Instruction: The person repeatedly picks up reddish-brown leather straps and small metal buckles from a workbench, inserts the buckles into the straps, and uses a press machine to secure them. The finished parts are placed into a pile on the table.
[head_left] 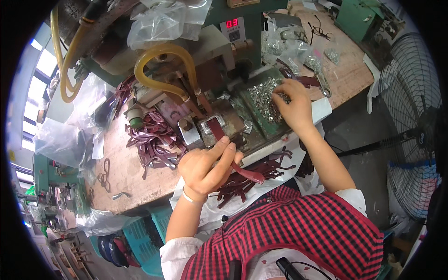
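My left hand [205, 165] grips a dark red curved plastic arm piece [248, 175], pressing its front end [215, 129] onto the metal fixture block [212, 126] of a small bench machine. My right hand [291, 105] reaches to the right, fingertips down in a green tray [261, 122] filled with tiny silver metal parts [261, 95]; whether a part is pinched there is hidden. A pile of the same dark red pieces [151, 140] lies left of the fixture. More dark red pieces [247, 179] lie on white plastic in front of me.
A yellow hose [161, 51] loops over the machine, which has a small red digital display [232, 23]. Clear plastic bags [163, 21] sit at the back. A wooden bench top [345, 65] stretches right, with a black fan [410, 121] beside it. Blue crates [140, 238] stand below.
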A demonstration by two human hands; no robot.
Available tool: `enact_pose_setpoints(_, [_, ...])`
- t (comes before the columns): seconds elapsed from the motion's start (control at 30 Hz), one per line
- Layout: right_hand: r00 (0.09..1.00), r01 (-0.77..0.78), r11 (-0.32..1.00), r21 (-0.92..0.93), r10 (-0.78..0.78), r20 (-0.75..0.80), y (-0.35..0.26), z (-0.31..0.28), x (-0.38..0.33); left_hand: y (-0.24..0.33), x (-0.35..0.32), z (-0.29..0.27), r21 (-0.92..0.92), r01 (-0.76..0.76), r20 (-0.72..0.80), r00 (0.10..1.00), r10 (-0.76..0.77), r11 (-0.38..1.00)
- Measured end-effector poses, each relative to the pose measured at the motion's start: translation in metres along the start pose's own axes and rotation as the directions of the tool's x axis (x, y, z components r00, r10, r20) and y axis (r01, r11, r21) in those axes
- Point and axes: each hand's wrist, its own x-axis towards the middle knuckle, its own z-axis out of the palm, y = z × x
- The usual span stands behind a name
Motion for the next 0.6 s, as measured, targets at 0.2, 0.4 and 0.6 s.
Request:
enact_pose_setpoints(0.2, [0.993,0.114,0.993,-0.033,-0.113,0.035,-0.011,0.012,-0.006,-0.008,-0.005,0.006,-0.009,-0.015,-0.043,0.999,0.015,1.0])
enact_pose_setpoints(0.4, [0.909,0.391,0.902,-0.183,-0.348,0.228,-0.008,0.029,0.003,0.01,-0.007,-0.007,-0.146,0.165,-0.011,0.986,-0.168,0.975])
enact_pose_setpoints(0.6, [0.992,-0.121,0.965,0.234,0.124,0.004,-0.007,0.006,-0.019,0.031,-0.073,-0.105,0.274,0.29,0.094,0.941,-0.325,0.917])
